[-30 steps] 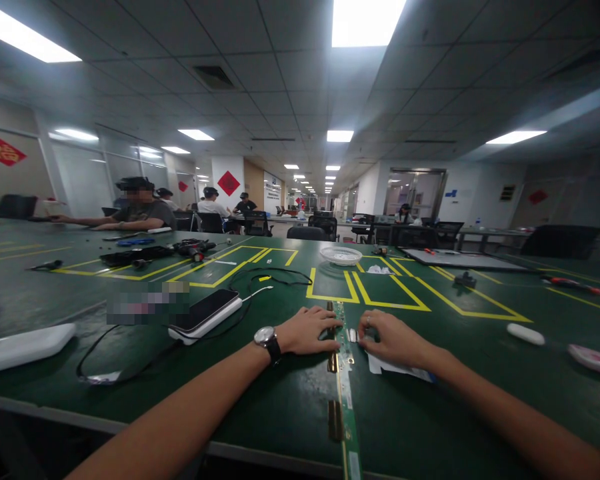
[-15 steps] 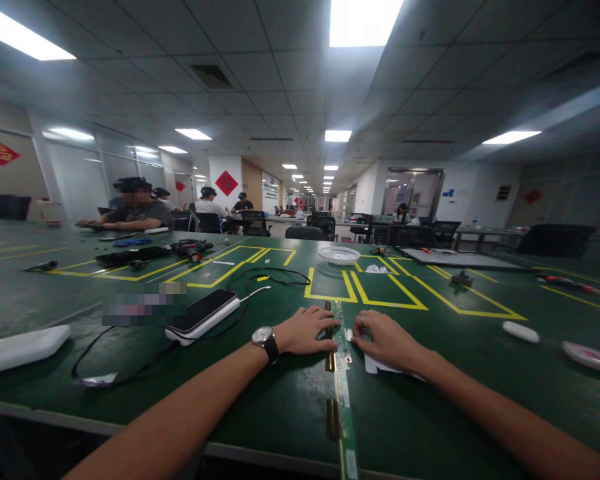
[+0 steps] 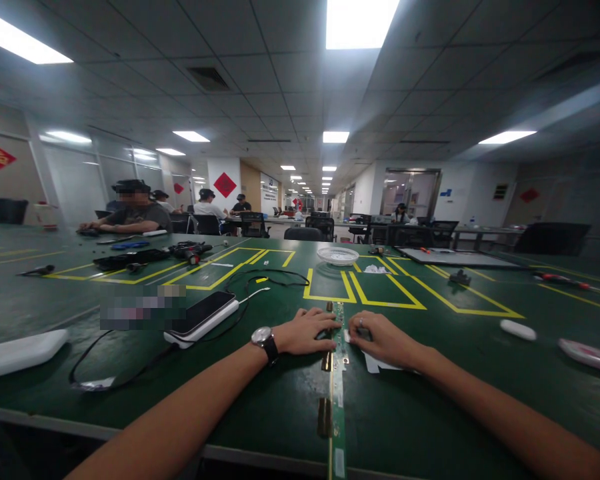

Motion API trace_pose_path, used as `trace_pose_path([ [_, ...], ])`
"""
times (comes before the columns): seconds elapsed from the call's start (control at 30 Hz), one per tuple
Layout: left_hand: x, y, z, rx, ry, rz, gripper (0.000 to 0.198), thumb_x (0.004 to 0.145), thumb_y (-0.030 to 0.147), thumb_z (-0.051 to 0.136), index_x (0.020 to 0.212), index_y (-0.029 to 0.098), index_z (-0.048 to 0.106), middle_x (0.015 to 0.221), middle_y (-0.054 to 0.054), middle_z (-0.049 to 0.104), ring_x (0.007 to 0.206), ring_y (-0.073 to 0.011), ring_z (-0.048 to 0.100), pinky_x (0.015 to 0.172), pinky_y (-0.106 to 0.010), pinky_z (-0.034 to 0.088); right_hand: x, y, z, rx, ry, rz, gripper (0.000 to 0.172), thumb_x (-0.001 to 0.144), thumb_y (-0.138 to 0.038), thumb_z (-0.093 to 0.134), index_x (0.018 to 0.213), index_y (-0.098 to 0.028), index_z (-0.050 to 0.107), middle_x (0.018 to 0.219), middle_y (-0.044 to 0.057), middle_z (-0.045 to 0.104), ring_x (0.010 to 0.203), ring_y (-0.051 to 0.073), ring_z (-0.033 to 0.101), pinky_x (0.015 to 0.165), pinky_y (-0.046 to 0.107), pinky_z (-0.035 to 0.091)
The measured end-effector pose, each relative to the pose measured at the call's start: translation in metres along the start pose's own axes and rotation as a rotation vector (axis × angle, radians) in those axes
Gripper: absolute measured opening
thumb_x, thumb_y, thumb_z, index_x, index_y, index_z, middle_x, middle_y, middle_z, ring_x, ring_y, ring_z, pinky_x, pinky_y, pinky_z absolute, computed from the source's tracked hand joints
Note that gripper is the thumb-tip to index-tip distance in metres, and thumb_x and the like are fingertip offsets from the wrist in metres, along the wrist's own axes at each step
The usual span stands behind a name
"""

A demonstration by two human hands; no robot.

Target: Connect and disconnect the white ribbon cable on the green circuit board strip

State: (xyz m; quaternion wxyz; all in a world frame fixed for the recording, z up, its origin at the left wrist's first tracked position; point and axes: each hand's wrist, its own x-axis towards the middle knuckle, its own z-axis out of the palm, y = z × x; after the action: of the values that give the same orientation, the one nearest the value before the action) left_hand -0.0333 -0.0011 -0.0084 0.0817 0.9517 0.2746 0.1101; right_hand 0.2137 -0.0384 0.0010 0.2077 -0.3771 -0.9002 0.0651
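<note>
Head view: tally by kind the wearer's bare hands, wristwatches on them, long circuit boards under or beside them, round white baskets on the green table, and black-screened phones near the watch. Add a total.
Hands: 2, left hand and right hand
Wristwatch: 1
Circuit board: 1
White basket: 1
Phone: 1
Total: 6

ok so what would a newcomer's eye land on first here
Probably the long green circuit board at lower centre, with the left hand touching it and the right hand beside it. Next, perhaps, the white basket farther back, near the yellow tape outlines.
</note>
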Motion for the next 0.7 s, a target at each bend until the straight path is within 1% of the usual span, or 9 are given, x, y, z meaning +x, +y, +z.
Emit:
trace_pose_path([
  [0.13,-0.001,0.002,-0.001,-0.001,0.0,-0.002,0.056,0.094,0.061,0.041,0.144,0.035,0.041,0.153,-0.007,0.037,0.137,-0.0338,0.033,0.103,-0.056,0.03,0.0,-0.003,-0.001,-0.017,0.006,0.013,0.016,0.091,-0.031,0.056,0.085,-0.019,0.064,0.086,0.004,0.065,0.084,0.018,0.058,0.079,0.031,0.045],
  [0.23,-0.001,0.003,-0.002,-0.015,-0.001,0.004,0.057,0.094,0.06,0.042,0.144,0.034,0.04,0.152,-0.007,0.038,0.136,-0.0337,0.033,0.104,-0.056,0.029,0.0,-0.002,-0.008,0.005,-0.033,-0.017,0.016,0.092,-0.032,0.055,0.089,-0.019,0.065,0.091,0.005,0.066,0.089,0.019,0.06,0.082,0.033,0.047],
  [0.27,-0.002,0.004,-0.002,-0.032,0.004,-0.001,0.058,0.095,0.058,0.042,0.147,0.034,0.036,0.152,-0.008,0.038,0.136,-0.0333,0.034,0.104,-0.056,0.03,0.0,0.0,-0.012,0.024,-0.044,-0.039,0.016,0.093,-0.031,0.054,0.092,-0.019,0.065,0.095,0.005,0.067,0.092,0.019,0.06,0.086,0.034,0.047],
  [0.33,-0.002,0.005,-0.003,-0.086,0.026,-0.025,0.062,0.097,0.055,0.04,0.152,0.032,0.022,0.152,-0.009,0.038,0.135,-0.0321,0.036,0.105,-0.055,0.029,-0.001,0.005,-0.017,0.062,-0.032,-0.09,0.018,0.095,-0.027,0.05,0.101,-0.02,0.066,0.106,0.007,0.067,0.101,0.019,0.06,0.093,0.037,0.046],
  [0.4,-0.002,0.005,-0.003,-0.139,0.06,-0.053,0.066,0.099,0.051,0.037,0.155,0.03,0.009,0.154,-0.01,0.033,0.136,-0.0307,0.036,0.107,-0.054,0.028,-0.002,0.01,-0.019,0.079,0.005,-0.13,0.025,0.095,-0.02,0.045,0.111,-0.021,0.064,0.117,0.008,0.065,0.111,0.019,0.058,0.1,0.04,0.044],
  [0.43,-0.002,0.005,-0.004,-0.153,0.079,-0.063,0.066,0.1,0.05,0.035,0.155,0.03,0.006,0.156,-0.01,0.03,0.138,-0.0303,0.035,0.108,-0.054,0.027,-0.002,0.011,-0.019,0.079,0.014,-0.146,0.029,0.095,-0.017,0.044,0.115,-0.022,0.063,0.122,0.008,0.064,0.115,0.019,0.056,0.101,0.041,0.044],
  [0.53,-0.002,0.005,-0.005,-0.14,0.155,-0.077,0.064,0.1,0.049,0.034,0.155,0.029,0.006,0.156,-0.01,0.029,0.14,-0.0286,0.032,0.109,-0.052,0.027,-0.001,0.008,-0.012,0.044,-0.046,-0.175,0.037,0.092,-0.012,0.043,0.121,-0.025,0.063,0.13,0.007,0.061,0.12,0.02,0.054,0.104,0.042,0.042],
  [0.63,-0.002,0.006,-0.006,-0.097,0.227,-0.092,0.062,0.1,0.048,0.035,0.154,0.028,0.012,0.153,-0.009,0.035,0.138,-0.0262,0.035,0.109,-0.048,0.03,0.001,0.006,-0.007,-0.027,-0.115,-0.167,0.04,0.09,-0.01,0.042,0.12,-0.025,0.064,0.13,0.005,0.062,0.12,0.019,0.055,0.105,0.039,0.042],
  [0.7,-0.002,0.006,-0.007,-0.071,0.258,-0.112,0.06,0.1,0.046,0.036,0.153,0.028,0.016,0.152,-0.009,0.036,0.137,-0.0257,0.036,0.109,-0.048,0.031,0.002,0.014,-0.009,-0.089,-0.115,-0.131,0.041,0.088,-0.008,0.042,0.119,-0.024,0.065,0.127,0.005,0.064,0.118,0.019,0.057,0.104,0.038,0.042],
])
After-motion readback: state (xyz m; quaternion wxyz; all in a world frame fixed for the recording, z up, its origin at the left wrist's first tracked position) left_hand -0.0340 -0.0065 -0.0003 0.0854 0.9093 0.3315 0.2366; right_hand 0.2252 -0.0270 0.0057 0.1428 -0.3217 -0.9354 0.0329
